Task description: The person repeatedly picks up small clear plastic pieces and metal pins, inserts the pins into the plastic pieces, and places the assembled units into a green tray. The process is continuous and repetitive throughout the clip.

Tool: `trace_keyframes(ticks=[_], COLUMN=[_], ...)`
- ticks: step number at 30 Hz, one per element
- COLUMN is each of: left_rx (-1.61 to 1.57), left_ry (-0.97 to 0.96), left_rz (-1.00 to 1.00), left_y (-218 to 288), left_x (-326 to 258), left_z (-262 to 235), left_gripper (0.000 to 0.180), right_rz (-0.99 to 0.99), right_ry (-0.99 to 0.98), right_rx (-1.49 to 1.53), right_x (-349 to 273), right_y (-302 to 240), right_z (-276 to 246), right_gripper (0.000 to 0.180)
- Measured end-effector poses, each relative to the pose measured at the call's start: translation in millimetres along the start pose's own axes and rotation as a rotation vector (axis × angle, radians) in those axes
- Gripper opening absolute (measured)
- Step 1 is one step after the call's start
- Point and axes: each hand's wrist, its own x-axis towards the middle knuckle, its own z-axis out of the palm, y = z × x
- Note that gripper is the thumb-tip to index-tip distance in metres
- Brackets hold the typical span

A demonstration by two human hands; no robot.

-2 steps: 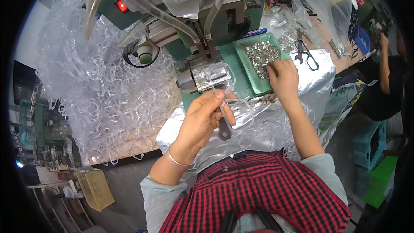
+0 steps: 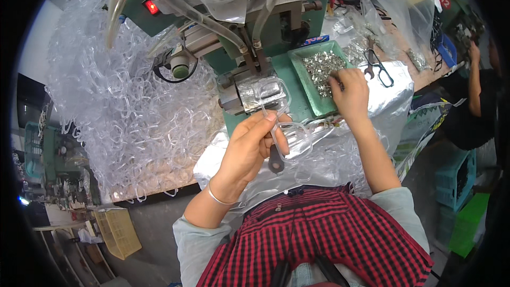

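Observation:
My left hand [image 2: 245,146] is closed around the middle of a clear plastic eyeglass frame [image 2: 289,97], pinching it between thumb and fingers. One lens rim points up toward the machine's metal block [image 2: 255,93]; the other hangs down at the right of the fingers. My right hand [image 2: 351,93] reaches over the right side of a green tray [image 2: 322,108]. Its fingertips are drawn together at the heap of small shiny metal pieces [image 2: 321,67] in it. Whatever lies between those fingertips is too small to make out. A dark handle [image 2: 275,163] sits below my left hand.
A green machine [image 2: 313,18] with clear hoses stands ahead. Left of it lies a large heap of clear eyeglass frames [image 2: 143,122]. Black-handled scissors [image 2: 385,77] and a wrench [image 2: 368,64] lie right of the tray, by foil [image 2: 396,87]. Another person's arm [image 2: 474,79] shows far right.
My right hand has shifted very slightly upward at the tray. The left hand and the eyeglass frame stay in place.

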Motion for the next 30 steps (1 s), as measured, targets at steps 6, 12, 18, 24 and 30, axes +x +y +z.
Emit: trace_keyframes(ticks=[6,12,18,24,30], left_rx=[0.025,0.088,-0.057,0.583,1.729], left_ry=[0.003,0.002,-0.027,0.803,1.419], left_rz=[0.058,0.051,0.183,0.563,0.432], left_y=[-4,-7,-43,-44,-43], left_x=[6,4,-27,-89,-168], left_z=[-4,-4,-44,-116,-219], left_gripper=[0.036,0.037,0.028,0.015,0.016], right_rz=[-0.005,-0.106,0.055,0.169,0.259], right_ry=[0.045,-0.086,0.117,-0.194,-0.232], right_rx=[-0.018,-0.161,-0.024,-0.118,0.387], right_x=[10,50,25,15,20], right_y=[-5,-13,42,72,38], right_z=[22,63,41,33,50], right_gripper=[0.011,0.014,0.021,0.028,0.026])
